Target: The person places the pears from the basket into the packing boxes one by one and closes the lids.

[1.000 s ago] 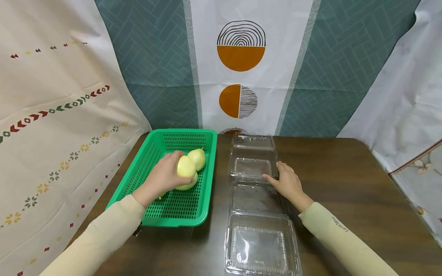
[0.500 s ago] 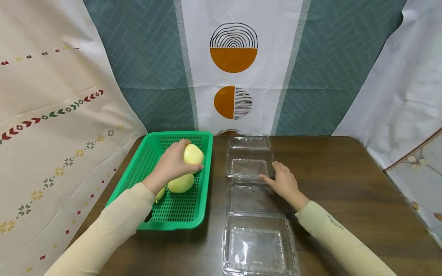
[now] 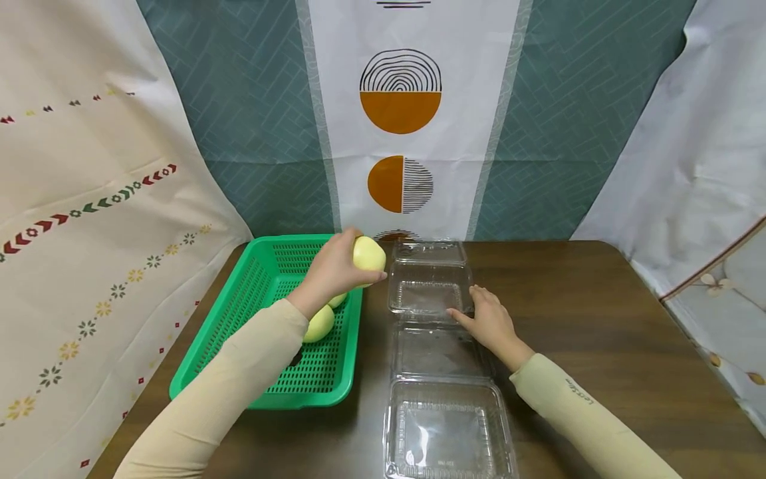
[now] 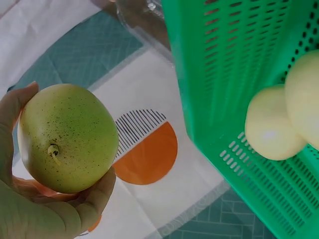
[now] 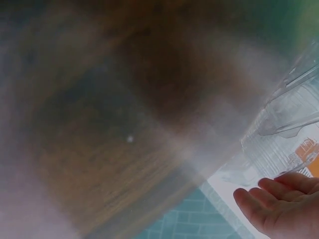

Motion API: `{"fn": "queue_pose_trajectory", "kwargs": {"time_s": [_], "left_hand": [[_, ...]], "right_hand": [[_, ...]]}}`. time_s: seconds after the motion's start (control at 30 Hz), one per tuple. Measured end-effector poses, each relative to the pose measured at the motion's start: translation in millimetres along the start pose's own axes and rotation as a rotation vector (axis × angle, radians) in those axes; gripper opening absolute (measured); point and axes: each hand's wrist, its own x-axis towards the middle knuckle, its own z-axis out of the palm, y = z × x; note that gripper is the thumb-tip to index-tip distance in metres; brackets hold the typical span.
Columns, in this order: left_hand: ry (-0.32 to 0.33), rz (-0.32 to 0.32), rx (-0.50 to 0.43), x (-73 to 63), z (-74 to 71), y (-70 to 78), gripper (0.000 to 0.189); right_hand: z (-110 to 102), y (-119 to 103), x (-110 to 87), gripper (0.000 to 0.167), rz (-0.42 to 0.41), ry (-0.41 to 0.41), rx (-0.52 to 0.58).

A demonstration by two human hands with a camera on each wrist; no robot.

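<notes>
My left hand (image 3: 332, 269) grips a yellow-green mango (image 3: 368, 256) over the right rim of the green basket. In the left wrist view this mango (image 4: 70, 137) shows a short stem stub and dark specks, with thumb and fingers curved round it. Other pale mangoes (image 3: 320, 324) lie in the basket (image 3: 341, 389), partly behind my left arm. My right hand (image 3: 492, 321) rests at the right front edge of the far clear plastic clamshell box (image 3: 427, 293), its lid folded back. The right wrist view shows those fingers (image 5: 266, 206) loosely extended beside the clear plastic.
A second clear clamshell box (image 3: 445, 426) stands opened in front of the far one, its lid (image 3: 439, 349) lying between the two bases. Brown wooden tabletop (image 3: 568, 299) extends to the right. Patterned cloths (image 3: 407, 166) hang behind the table and at both sides.
My left hand has lifted the mango from among the others and carried it rightward to above the basket's rim. My right hand has stayed by the far box. The view has shifted slightly.
</notes>
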Motion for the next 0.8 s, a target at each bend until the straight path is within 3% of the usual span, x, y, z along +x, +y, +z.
{"fn": "queue_pose_trajectory", "kwargs": {"time_s": [0.8], "left_hand": [[-0.032,0.032,-0.018,35.4,33.7,34.7,0.066]], "right_hand": [[-5,-5,1.5,0.081,0.016,0.001,-0.022]]}}
